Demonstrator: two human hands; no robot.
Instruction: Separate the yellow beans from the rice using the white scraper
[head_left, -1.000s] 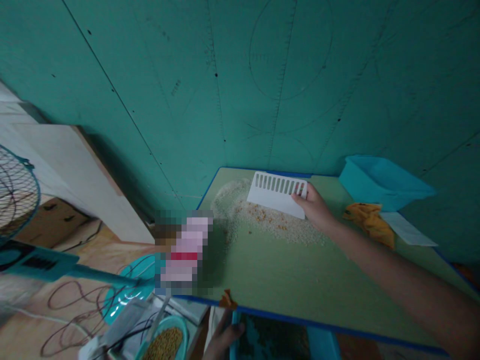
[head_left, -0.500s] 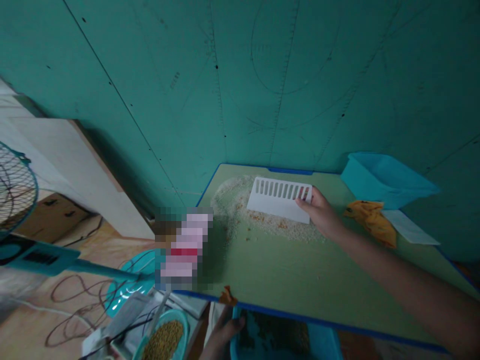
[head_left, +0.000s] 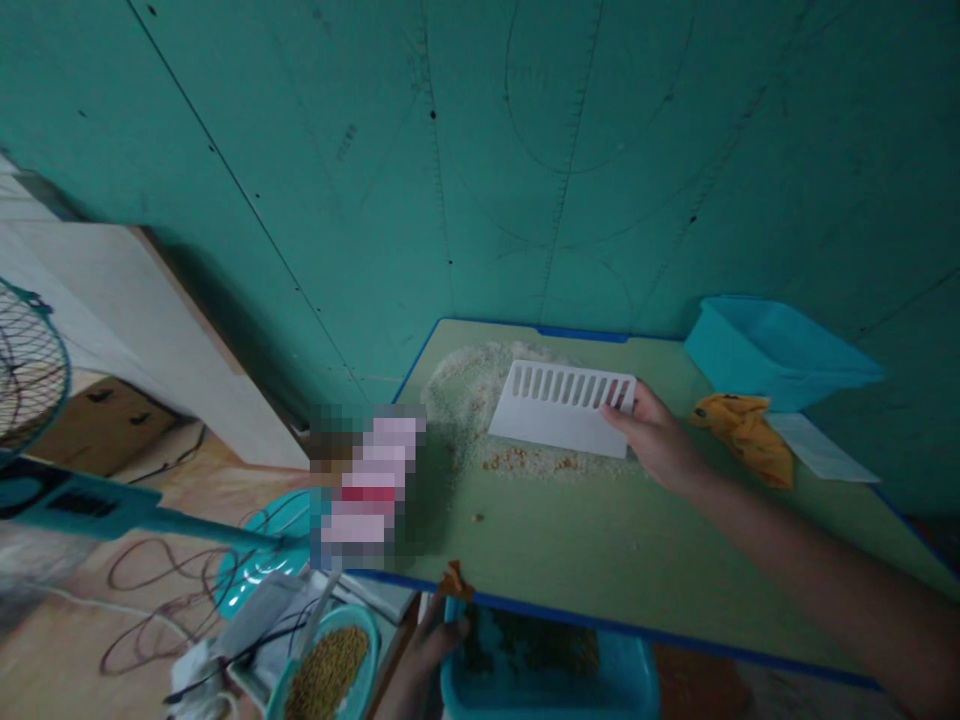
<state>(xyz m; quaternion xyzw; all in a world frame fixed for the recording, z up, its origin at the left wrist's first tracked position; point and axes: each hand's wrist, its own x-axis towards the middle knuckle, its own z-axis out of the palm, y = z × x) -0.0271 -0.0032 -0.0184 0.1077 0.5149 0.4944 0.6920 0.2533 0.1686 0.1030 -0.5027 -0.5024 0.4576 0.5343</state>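
A white slotted plastic plate [head_left: 555, 422], with a row of slots along its top, is gripped at its right end by my right hand [head_left: 656, 430]. It is tilted over a spread of pale grains [head_left: 461, 385] on the green tabletop. Yellowish pellets [head_left: 514, 459] lie in the grains along the plate's lower edge, and one loose pellet [head_left: 477, 517] sits nearer the front. My left hand [head_left: 431, 645] is closed at the left rim of a blue tub [head_left: 551, 690] below the table's front edge. Dark matter shows inside the tub. Some left fingers are hidden.
A blue bin [head_left: 780, 350], an orange cloth [head_left: 746, 435] and a white sheet [head_left: 821, 447] occupy the table's right side. At its left is a pixelated pink object [head_left: 375, 480]. A bowl of pellets [head_left: 330, 670], cables and a blue fan [head_left: 82, 500] stand left.
The slotted plate has come slightly down toward the front, with more pellets showing along its lower edge. My left hand and the blue tub have shifted left.
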